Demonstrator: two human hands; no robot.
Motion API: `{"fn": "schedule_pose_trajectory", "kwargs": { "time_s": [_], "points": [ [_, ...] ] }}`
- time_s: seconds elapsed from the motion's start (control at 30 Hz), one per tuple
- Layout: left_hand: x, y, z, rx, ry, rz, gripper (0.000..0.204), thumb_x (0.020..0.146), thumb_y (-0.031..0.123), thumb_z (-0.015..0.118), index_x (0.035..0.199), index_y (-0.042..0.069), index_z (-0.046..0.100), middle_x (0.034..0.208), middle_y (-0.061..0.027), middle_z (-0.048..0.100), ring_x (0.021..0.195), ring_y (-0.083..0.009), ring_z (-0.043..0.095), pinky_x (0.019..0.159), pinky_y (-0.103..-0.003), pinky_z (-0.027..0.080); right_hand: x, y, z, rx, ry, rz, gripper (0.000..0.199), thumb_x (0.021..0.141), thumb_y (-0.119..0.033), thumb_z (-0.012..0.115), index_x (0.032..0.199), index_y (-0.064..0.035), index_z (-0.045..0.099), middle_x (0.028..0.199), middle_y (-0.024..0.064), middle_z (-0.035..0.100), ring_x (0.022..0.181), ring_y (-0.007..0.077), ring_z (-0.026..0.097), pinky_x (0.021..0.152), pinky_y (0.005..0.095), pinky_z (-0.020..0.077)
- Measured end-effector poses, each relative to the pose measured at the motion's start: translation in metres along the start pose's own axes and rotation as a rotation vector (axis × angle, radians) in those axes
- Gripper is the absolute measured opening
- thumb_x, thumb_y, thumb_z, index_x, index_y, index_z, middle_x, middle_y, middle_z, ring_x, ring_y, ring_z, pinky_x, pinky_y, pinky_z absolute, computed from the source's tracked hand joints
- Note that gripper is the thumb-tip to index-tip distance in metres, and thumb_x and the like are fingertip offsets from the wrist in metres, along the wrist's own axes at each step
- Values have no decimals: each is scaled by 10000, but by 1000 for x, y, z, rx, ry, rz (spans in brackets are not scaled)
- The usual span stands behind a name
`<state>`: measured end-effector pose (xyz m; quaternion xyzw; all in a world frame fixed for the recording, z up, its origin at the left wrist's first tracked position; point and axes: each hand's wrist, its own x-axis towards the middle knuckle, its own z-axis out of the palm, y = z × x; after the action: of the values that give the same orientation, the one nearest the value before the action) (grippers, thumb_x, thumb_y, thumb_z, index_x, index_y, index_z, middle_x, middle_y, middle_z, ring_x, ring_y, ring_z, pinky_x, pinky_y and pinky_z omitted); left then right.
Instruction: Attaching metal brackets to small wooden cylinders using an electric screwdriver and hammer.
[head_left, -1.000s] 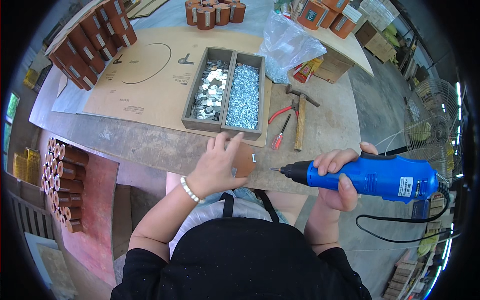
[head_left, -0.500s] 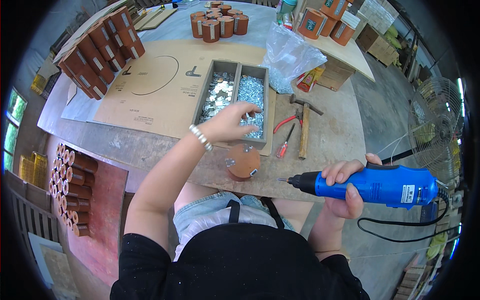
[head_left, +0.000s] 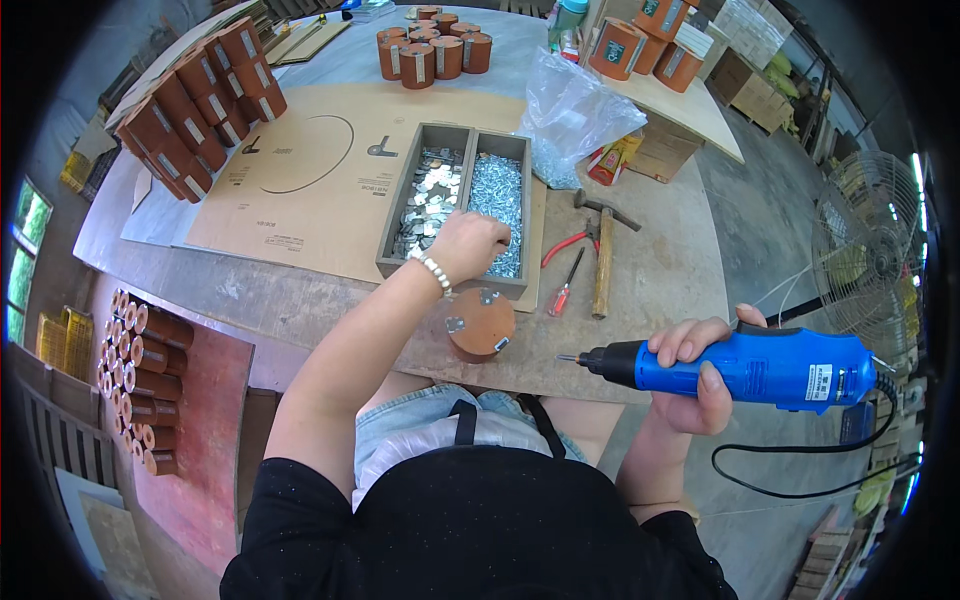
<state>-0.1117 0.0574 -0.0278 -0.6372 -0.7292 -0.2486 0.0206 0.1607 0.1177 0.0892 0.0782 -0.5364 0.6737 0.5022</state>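
Your left grip [head_left: 470, 246] had curled down over screws [head_left: 495, 190], hold unclear; right grip [head_left: 688, 345] clasped blue electric screwdriver [head_left: 755, 368]; brown cylinder [head_left: 482, 325] stood by near edge of tabletop [head_left: 665, 255].

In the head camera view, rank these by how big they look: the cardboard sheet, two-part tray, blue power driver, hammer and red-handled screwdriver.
Largest to smallest:
1. Cardboard sheet, partly covered
2. Two-part tray and blue power driver: unsure, since the driver seems nearer the camera
3. Hammer
4. Red-handled screwdriver
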Motion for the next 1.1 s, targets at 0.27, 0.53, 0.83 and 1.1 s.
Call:
{"fn": "schedule_pose_trajectory", "kwargs": {
  "time_s": [0.27, 0.53, 0.83, 1.1],
  "points": [
    [-48, 80, -52, -557, 109, 46, 120, 715, 53, 686, 773, 12, 590, 749, -88, 611, 671, -215, 593, 617, -298, 475, 12, 5, 15, 68, 67, -152, 621, 767, -136, 559, 1287, -49, 230, 762, 123, 522, 637, 244, 548, 671, 427, 475],
    [-66, 98, -53, -762, 143, 111, 142, 697, -17, 693, 778, 15, 581, 735, -80, 595, 710, -209, 576, 652, -304, 453, 8, 5, 19, 68, 40, -105, 627, 780, -156, 575, 1294, -68, 228, 751, 115, 512, 634, 240, 544, 658, 431, 464],
    [-69, 102, -58, -777, 102, 90, 134, 700, -34, 678, 781, 12, 582, 738, -77, 592, 732, -209, 579, 669, -312, 447, 5, 3, 18, 75, -44, -77, 655, 773, -134, 593, 1311, -75, 225, 765, 116, 515, 643, 247, 547, 663, 429, 464],
    [-73, 106, -48, -782, 149, 109, 116, 721, 22, 656, 788, 25, 561, 762, -95, 563, 752, -265, 562, 667, -346, 442, 1, 7, 18, 95, -98, -94, 702, 743, -132, 620, 1319, -74, 222, 735, 104, 522, 619, 234, 553, 630, 407, 481]
  ]
}}
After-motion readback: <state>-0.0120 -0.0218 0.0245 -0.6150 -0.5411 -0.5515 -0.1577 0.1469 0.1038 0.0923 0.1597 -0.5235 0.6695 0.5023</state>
